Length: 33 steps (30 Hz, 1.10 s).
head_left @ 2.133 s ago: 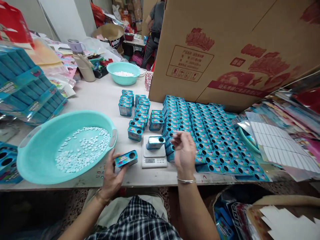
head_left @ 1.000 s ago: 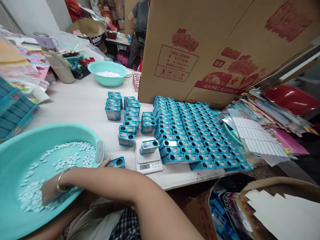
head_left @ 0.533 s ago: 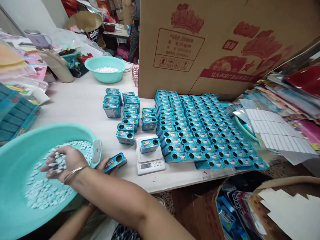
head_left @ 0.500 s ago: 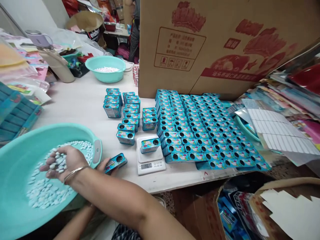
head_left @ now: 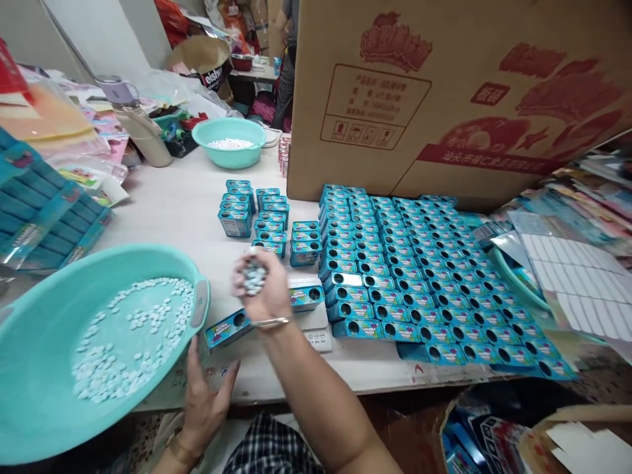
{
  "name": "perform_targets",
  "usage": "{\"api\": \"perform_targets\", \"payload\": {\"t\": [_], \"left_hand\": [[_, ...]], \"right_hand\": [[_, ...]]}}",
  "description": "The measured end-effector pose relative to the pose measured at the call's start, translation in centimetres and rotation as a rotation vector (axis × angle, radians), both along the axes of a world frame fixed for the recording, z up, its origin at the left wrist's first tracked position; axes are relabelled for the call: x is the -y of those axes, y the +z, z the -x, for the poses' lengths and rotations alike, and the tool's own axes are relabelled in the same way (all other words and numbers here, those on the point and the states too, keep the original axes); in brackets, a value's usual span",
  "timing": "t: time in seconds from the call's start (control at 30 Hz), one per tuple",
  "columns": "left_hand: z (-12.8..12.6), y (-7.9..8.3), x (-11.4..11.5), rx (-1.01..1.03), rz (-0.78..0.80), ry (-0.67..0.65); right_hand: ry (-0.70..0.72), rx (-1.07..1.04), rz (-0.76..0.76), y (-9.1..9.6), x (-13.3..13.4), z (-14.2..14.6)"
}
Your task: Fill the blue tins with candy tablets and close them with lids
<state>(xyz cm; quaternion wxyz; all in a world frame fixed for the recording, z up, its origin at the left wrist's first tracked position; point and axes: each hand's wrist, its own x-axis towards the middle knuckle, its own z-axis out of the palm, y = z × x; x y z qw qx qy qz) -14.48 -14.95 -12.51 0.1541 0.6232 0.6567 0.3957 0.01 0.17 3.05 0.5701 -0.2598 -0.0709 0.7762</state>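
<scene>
Near the front edge of the white desk (head_left: 185, 205) are a basin (head_left: 44, 342), the left hand (head_left: 206, 400) (grip wide open, free), a blue tin (head_left: 223, 332), the right hand (head_left: 271, 299), its half-curled grip cupping pale pieces (head_left: 255, 279); a carton (head_left: 444, 85) stands behind.

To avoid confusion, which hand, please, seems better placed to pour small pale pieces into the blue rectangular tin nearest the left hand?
The right hand, probably: it cups pieces close to that tin, while the open left hand appears empty.
</scene>
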Motion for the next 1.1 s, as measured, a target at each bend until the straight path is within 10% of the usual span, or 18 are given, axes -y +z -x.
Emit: {"api": "perform_targets", "payload": {"t": [0.23, 0.37, 0.63, 1.1], "left_hand": [[-0.2, 2.0, 3.0, -0.139, -0.194, -0.219], [-3.8, 6.0, -0.5, -0.066, -0.274, -0.398], [-11.9, 9.3, -10.7, 0.012, -0.062, -0.598], [-13.4, 7.9, -12.3, 0.051, 0.014, -0.559]], "right_hand": [[-0.318, 0.043, -0.044, -0.5, 2.6, -11.6], [-0.453, 0.151, -0.009, -1.3, 3.6, -14.2], [-0.468, 0.218, 0.040, -3.4, 2.0, -12.7], [-0.599, 0.486, -0.079, -3.4, 2.1, -10.3]]}}
